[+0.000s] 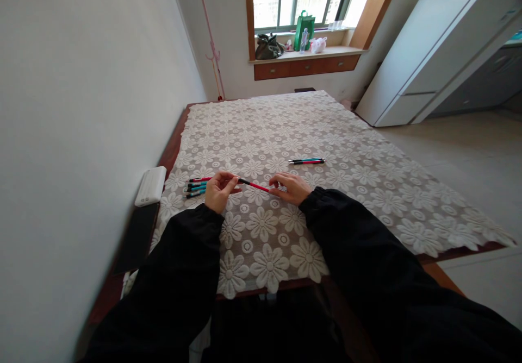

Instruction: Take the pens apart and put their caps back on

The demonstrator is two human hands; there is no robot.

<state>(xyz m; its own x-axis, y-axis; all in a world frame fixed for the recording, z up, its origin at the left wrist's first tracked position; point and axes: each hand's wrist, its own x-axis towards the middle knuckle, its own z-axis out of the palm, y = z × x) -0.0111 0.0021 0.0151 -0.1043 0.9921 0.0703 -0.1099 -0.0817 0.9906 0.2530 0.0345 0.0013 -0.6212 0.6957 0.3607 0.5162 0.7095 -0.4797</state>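
Both hands pinch one slim red plastic pen [253,185] over the lace-covered bench [367,189]: left hand [219,189] closed on its 9 o'clock end, right hand [290,187] on the 3 o'clock end. Judging by the grip, it is being pulled apart or capped; a straight pull along its length suits.

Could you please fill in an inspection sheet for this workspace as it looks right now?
Surface: wooden table under a white lace floral cloth.
Job's things: a red pen held at both ends; a pile of red and teal pens by the left hand; two more pens farther out.
Clutter: white box and a dark flat object at the wall edge.
Hands: left hand and right hand both closed on the red pen.
Cables: nothing seen.
Surroundings: white wall to the left, window sill with bags and a bottle, white cabinet to the right.
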